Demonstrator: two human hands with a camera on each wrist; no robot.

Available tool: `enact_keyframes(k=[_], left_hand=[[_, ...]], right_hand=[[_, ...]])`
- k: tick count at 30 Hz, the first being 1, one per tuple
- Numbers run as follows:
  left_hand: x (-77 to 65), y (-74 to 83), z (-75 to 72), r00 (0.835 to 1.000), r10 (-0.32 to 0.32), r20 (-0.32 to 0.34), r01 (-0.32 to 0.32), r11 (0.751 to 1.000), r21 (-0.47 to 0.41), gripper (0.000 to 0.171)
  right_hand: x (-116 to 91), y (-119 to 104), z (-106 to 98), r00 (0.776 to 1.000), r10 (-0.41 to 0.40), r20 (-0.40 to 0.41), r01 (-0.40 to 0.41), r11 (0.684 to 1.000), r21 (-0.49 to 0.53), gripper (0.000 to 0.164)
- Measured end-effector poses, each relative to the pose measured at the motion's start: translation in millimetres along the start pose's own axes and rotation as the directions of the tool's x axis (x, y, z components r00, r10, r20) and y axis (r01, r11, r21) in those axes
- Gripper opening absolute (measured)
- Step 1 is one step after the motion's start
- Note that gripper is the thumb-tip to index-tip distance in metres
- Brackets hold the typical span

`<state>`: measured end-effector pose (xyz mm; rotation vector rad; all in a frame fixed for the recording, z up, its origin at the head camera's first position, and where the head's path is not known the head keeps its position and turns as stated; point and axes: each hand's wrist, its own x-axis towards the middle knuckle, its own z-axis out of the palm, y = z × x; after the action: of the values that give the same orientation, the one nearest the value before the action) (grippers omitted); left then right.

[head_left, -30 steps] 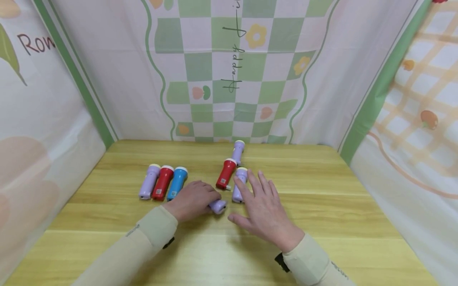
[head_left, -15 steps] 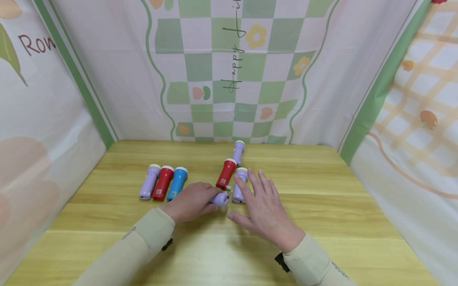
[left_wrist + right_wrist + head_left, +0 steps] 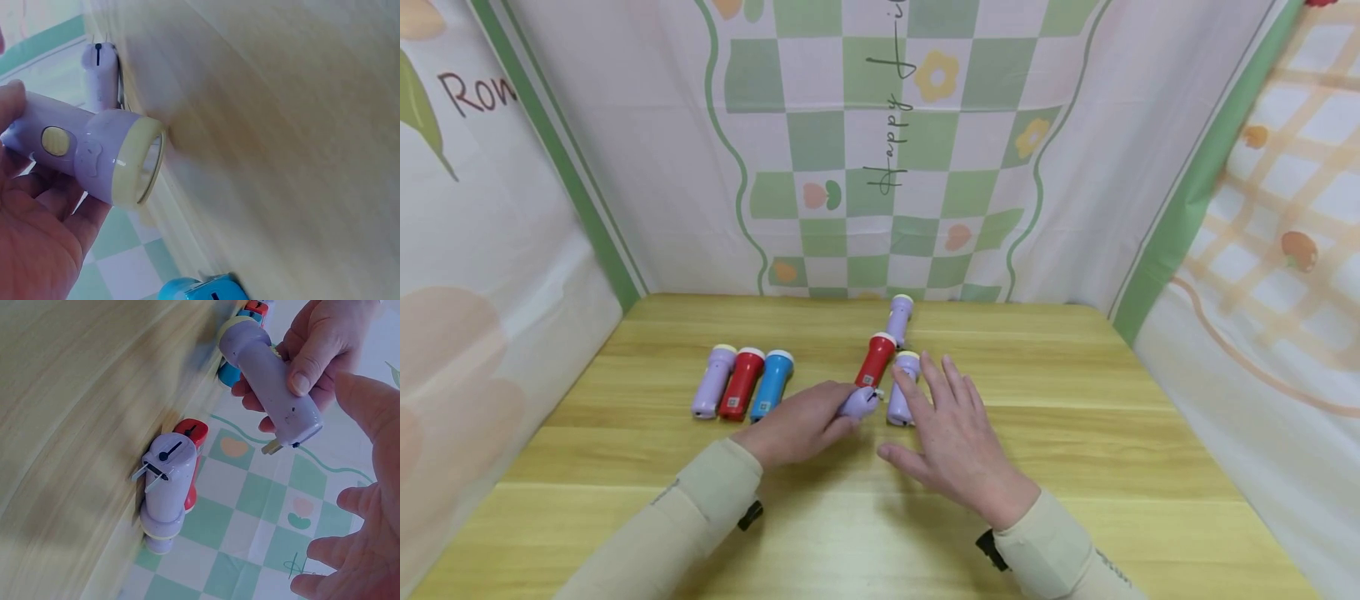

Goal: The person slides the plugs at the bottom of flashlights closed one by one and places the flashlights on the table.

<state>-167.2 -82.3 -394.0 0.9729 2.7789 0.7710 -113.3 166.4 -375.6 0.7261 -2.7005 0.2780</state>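
My left hand [image 3: 801, 423] grips a purple flashlight [image 3: 859, 403] by its body. In the left wrist view this flashlight [image 3: 103, 150] shows a pale yellow rim and an oval yellow switch, its lens end close over the table. Plug prongs [image 3: 272, 446] stick out at its tail in the right wrist view. My right hand [image 3: 962, 442] has its fingers spread and holds nothing. Beside its fingers lies another purple flashlight [image 3: 898, 406], with two metal prongs out at its tail in the right wrist view. A red flashlight [image 3: 875, 362] lies just left of that one.
At the left, a purple flashlight [image 3: 712, 385], a red flashlight [image 3: 742, 385] and a blue flashlight [image 3: 772, 383] lie side by side. One more purple flashlight [image 3: 899, 319] lies farther back on the wooden table [image 3: 1037, 358]. Printed cloth [image 3: 880, 150] hangs behind and at both sides.
The left hand's purple flashlight has turned, its tail end rising and moving away from me until it overlaps the red flashlight's tail in the head view. The right hand has barely moved.
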Motion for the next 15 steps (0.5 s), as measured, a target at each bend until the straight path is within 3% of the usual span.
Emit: enact_keyframes(k=[7, 15], left_hand=[[-1.1, 0.3, 0.4, 0.999, -0.040, -0.018, 0.036, 0.985, -0.168, 0.032], [-1.8, 2.4, 4.5, 0.990, -0.140, 0.009, 0.135, 0.931, -0.340, 0.058]], right_hand=[[0.1, 0.1, 0.0, 1.000, -0.006, -0.007, 0.006, 1.000, -0.003, 0.099], [0.7, 0.2, 0.5, 0.999, -0.022, -0.023, 0.022, 1.000, -0.007, 0.099]])
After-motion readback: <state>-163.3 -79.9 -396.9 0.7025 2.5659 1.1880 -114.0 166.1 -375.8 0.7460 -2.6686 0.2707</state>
